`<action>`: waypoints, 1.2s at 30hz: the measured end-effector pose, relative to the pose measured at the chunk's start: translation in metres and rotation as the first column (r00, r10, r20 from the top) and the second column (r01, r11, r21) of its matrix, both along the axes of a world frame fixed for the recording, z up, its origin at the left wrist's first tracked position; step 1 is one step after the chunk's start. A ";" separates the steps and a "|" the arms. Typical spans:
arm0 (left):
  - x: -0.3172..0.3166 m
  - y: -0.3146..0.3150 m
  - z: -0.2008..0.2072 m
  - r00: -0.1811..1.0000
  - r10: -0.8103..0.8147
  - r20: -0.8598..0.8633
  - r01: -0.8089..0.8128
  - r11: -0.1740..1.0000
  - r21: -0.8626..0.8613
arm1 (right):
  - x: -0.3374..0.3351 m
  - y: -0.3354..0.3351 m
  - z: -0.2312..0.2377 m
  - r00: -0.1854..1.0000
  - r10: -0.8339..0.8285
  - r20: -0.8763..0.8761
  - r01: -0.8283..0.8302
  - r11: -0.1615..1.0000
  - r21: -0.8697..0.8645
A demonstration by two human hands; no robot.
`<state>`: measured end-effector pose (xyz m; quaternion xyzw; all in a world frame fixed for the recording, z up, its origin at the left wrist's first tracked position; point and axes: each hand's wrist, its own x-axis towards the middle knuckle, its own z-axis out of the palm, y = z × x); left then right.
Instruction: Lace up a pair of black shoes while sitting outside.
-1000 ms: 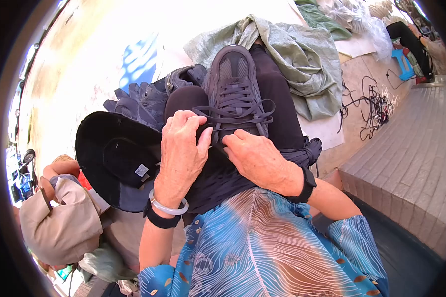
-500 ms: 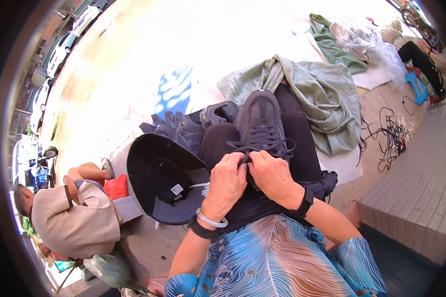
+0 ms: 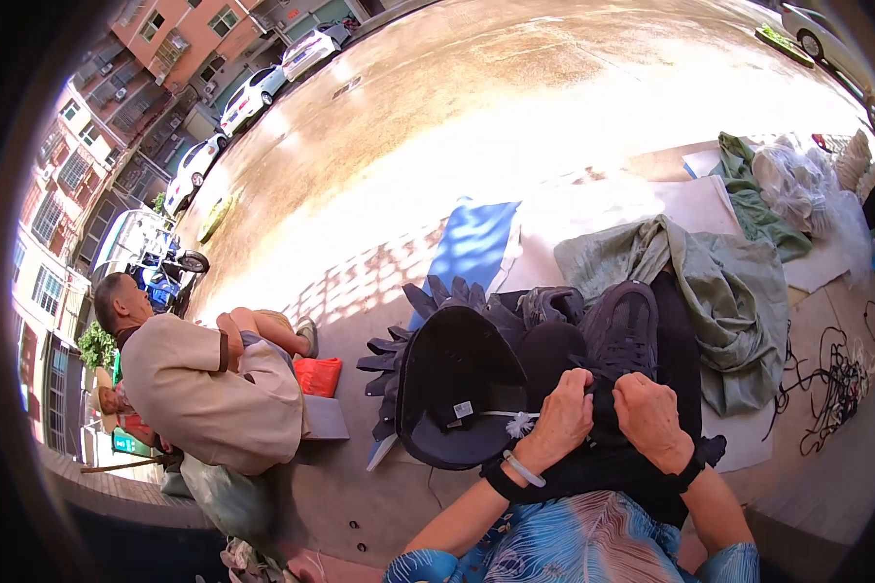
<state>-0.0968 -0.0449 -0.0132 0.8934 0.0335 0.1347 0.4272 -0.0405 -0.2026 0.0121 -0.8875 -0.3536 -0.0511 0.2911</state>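
Observation:
A dark grey lace-up shoe [image 3: 626, 328] rests on my lap, its toe pointing away from me. My left hand [image 3: 562, 418] and my right hand [image 3: 653, 420] are close together at its near end. The fingers of both are pinched on the dark shoelace, which is partly hidden between them. Left of my left hand lies a black cap [image 3: 462, 374], hollow side up, with a white tag inside and a white string beside it. Another dark shoe [image 3: 552, 305] sits beyond my knee, next to several dark pieces [image 3: 384, 364] stacked behind the cap.
A pale green cloth [image 3: 724, 301] lies right of the shoe, with a tangle of black laces [image 3: 839, 389] beyond. At left a person [image 3: 214, 398] sits near a red bag [image 3: 318, 375]. A blue sheet [image 3: 474, 241] and a clear plastic bag [image 3: 797, 180] lie farther out.
The view has swung up and left, so hands, shoe and cap appear lower and farther right. My hands are slightly farther apart, and the lace loops seen before no longer stand out.

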 end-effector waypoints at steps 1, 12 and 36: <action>0.001 0.000 0.000 0.997 0.010 -0.076 -0.011 1.000 -0.018 | 0.001 0.002 -0.003 0.998 0.033 -0.052 -0.032 0.999 0.010; 0.010 0.008 -0.014 0.991 -0.013 -0.132 -0.003 0.993 -0.122 | -0.004 0.025 -0.028 0.995 0.063 0.080 -0.049 0.984 -0.173; -0.003 0.016 0.106 0.952 -0.085 -0.293 0.008 0.968 -0.253 | 0.074 -0.072 -0.074 0.889 -0.390 -0.239 0.350 0.917 -0.193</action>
